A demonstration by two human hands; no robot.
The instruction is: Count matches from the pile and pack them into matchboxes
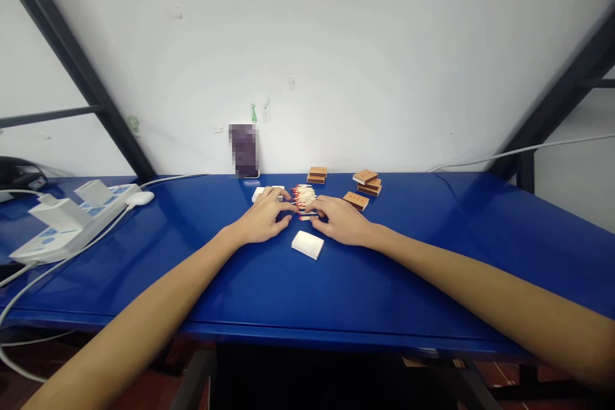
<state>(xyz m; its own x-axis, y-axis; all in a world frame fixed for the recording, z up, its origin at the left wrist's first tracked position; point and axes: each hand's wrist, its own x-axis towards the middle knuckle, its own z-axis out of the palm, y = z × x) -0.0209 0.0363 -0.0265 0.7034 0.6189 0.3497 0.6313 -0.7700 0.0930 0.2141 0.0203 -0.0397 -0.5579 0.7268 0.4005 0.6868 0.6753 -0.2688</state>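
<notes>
A pile of matches [304, 197] with red tips lies on the blue table, with a few more matches in a row at its near side. My left hand [264, 216] is at the left of the matches, its index fingertip touching their ends and its thumb apart. From the right, my right hand [342, 221] reaches the same matches with curved fingers and its thumb apart. The fingers partly hide the near matches. A small white box [307, 245] rests in front of the hands. Other white pieces [258, 193] show partly behind my left hand.
Brown matchboxes lie as a small stack [317, 175] by the wall, another stack [368, 182] and a single matchbox [356, 200] to the right. A phone [244, 150] leans on the wall. A power strip [72, 224] with white cables occupies the left side.
</notes>
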